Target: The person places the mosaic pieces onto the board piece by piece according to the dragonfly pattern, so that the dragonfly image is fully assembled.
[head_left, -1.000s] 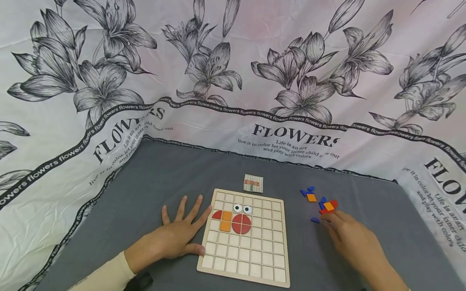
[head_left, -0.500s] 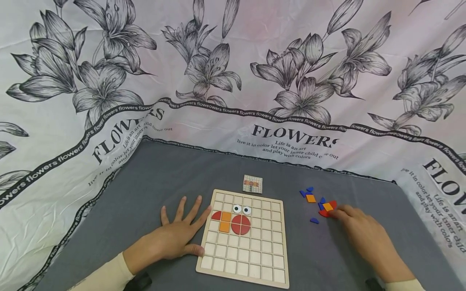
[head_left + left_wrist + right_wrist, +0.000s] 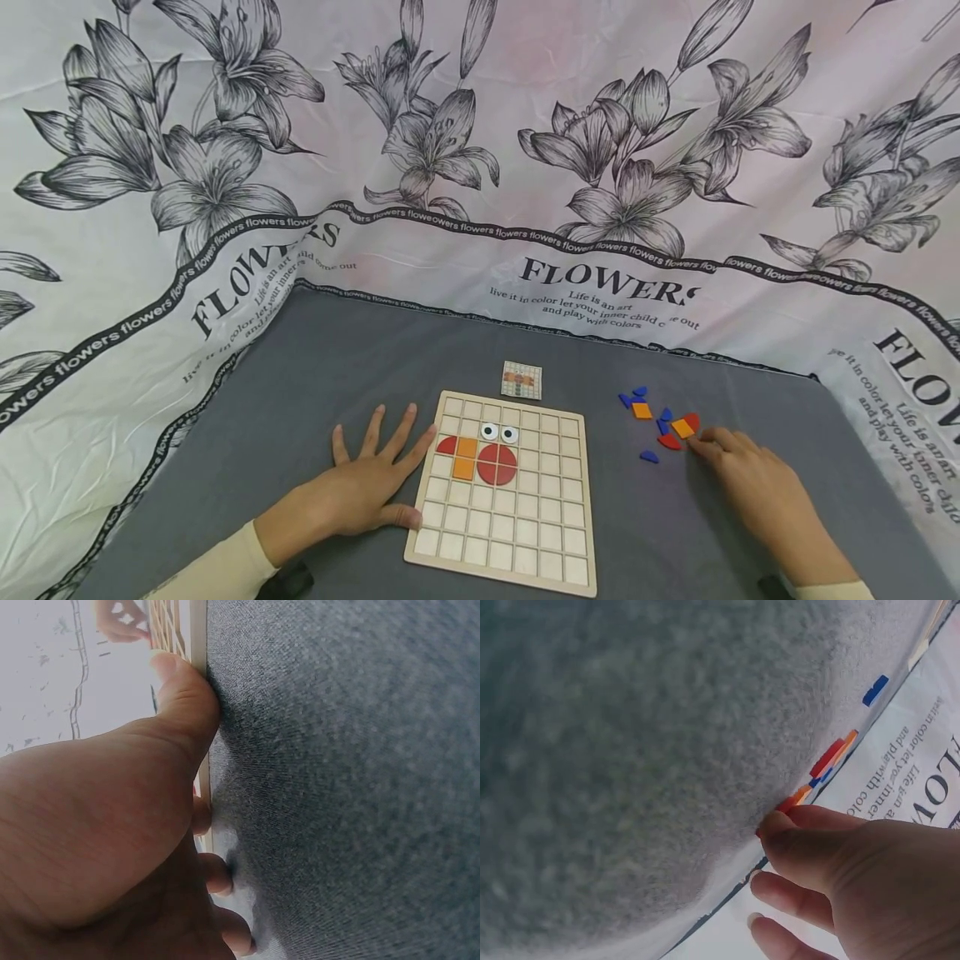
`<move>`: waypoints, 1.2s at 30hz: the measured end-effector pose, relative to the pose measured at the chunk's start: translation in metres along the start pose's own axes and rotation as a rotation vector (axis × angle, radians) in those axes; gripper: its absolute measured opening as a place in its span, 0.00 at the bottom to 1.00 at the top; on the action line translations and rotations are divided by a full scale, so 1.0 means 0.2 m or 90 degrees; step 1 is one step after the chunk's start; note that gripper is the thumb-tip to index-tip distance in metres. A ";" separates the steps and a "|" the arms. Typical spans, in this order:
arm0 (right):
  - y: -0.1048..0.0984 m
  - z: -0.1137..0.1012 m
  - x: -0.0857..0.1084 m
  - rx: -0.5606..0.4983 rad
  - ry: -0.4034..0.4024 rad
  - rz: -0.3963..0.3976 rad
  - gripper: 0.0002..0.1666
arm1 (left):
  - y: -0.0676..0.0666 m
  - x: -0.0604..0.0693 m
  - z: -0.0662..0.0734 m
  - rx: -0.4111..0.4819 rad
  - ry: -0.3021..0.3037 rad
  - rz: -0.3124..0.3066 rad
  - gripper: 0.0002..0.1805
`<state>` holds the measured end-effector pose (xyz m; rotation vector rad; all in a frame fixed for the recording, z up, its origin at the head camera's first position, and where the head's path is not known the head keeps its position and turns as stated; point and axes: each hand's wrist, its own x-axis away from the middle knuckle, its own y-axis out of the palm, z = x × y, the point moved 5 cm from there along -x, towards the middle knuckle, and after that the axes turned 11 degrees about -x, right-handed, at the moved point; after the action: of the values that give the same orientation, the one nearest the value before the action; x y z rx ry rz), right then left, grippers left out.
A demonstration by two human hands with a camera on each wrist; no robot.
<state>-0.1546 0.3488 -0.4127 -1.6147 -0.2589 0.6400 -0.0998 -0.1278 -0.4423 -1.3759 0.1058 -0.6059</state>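
Note:
My left hand [image 3: 367, 492] lies with spread fingers on the cloth, its thumb and index fingertip at the left edge of the wooden grid board [image 3: 525, 575]. In the left wrist view the thumb [image 3: 184, 694] touches the board's rim. On the board sit a red circle [image 3: 487, 473], two orange squares [image 3: 463, 468], a red rounded tile [image 3: 447, 444] and two eye tiles [image 3: 489, 431]. My right hand [image 3: 753, 492] pinches a red rounded tile [image 3: 692, 418] between thumb and index finger. A loose orange square [image 3: 682, 428] overlaps that tile; the fingertips partly hide the contact.
Another red tile [image 3: 669, 442], a second loose orange square [image 3: 642, 411] and several blue tiles [image 3: 648, 457] lie right of the board. Behind the board is a small pattern card [image 3: 521, 380]. Flower-printed fabric [image 3: 450, 250] borders the grey cloth [image 3: 360, 350].
My right hand has shifted slightly right, and the orange square with the red tile has slid right, apart from the other red tile. My left hand stays in place.

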 end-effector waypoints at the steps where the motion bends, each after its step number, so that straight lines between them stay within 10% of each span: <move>1: 0.00 0.00 0.00 -0.007 0.000 0.009 0.20 | 0.00 0.00 0.00 0.001 0.000 0.001 0.60; 6: -0.01 0.02 0.01 -0.041 0.005 0.033 0.13 | -0.02 0.00 0.01 0.005 0.006 0.010 0.60; 16: 0.00 0.06 0.00 -0.113 0.089 -0.102 0.15 | -0.02 0.01 0.01 0.008 0.003 0.001 0.60; 36: -0.10 -0.12 -0.10 -0.254 0.122 -0.094 0.13 | 0.03 -0.01 -0.02 0.034 0.033 0.026 0.62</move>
<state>-0.1546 0.3216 -0.3879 -2.0034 -0.3779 0.3292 -0.1014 -0.1304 -0.4503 -1.3042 0.1585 -0.6066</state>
